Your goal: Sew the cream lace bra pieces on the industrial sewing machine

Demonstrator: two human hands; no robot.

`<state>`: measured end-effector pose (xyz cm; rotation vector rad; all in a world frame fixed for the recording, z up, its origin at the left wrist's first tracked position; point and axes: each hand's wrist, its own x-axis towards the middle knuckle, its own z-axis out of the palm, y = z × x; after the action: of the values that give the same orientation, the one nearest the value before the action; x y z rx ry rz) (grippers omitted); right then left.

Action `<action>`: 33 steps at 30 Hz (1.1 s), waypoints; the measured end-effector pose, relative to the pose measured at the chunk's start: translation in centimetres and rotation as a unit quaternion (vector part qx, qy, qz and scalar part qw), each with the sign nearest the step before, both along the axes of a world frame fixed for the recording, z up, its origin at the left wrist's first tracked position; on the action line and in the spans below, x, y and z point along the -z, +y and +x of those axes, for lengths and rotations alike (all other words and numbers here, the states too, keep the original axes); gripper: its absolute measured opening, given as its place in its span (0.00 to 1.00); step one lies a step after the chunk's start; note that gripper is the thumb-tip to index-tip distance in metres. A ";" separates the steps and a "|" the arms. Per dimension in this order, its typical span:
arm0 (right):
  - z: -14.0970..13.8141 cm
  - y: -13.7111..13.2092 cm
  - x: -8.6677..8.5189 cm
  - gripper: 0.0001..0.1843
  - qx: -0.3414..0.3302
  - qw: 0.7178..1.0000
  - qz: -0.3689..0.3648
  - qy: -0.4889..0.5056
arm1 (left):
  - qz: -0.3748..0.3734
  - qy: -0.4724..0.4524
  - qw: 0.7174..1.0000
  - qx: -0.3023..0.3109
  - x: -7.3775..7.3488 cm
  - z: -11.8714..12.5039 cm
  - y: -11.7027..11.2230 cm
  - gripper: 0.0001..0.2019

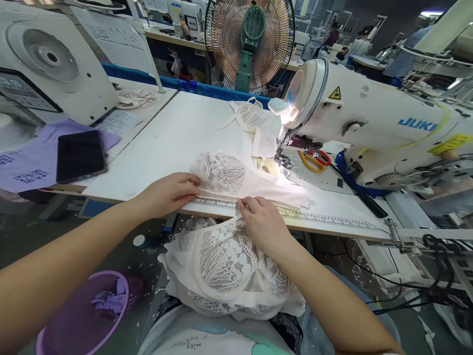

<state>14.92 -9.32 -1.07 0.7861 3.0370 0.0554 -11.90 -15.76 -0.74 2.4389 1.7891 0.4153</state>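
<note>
A cream lace bra [227,173] lies flat on the white sewing table, along a printed ruler strip [325,217] at the front edge. My left hand [170,194] is closed, thumb and fingers pinching the bra's left end. At the middle of its lower edge, my right hand [263,222] pinches the fabric just over the ruler, fingers bent. The bra's plain band stretches right toward the lit needle area of the sewing machine [373,113]. More white lace bras [225,261] rest in a heap on my lap, below the table edge.
Red and orange-handled scissors [314,160] lie beside the machine. Another lace bra piece [253,116] sits behind the needle. At left are a black phone [81,155] on purple paper [25,158] and a second machine [51,59]. A fan [249,47] stands behind; a purple bin [86,315] is below.
</note>
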 end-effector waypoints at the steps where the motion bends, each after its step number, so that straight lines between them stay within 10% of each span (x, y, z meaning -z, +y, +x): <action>1: 0.0 0.0 0.0 0.22 -0.003 1.000 0.001 0.001 | 0.008 0.019 1.000 0.000 0.1 -0.1 0.1 0.19; 9: 0.0 0.3 0.3 0.24 -0.019 1.000 -0.006 0.003 | 0.058 0.150 0.986 -0.040 0.0 2.3 -1.6 0.19; 17: 0.0 0.2 -0.3 0.21 0.003 1.000 -0.004 0.005 | 0.095 0.152 0.979 0.096 1.1 9.0 -0.7 0.19; 33: 1.8 1.7 0.3 0.26 0.011 0.995 -0.055 0.082 | -0.009 0.167 0.979 0.120 -0.7 7.9 2.1 0.20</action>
<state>16.72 -7.58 -1.38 0.8571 3.1490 -0.1837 -4.04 -13.69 -0.07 2.7997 1.5567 -0.0354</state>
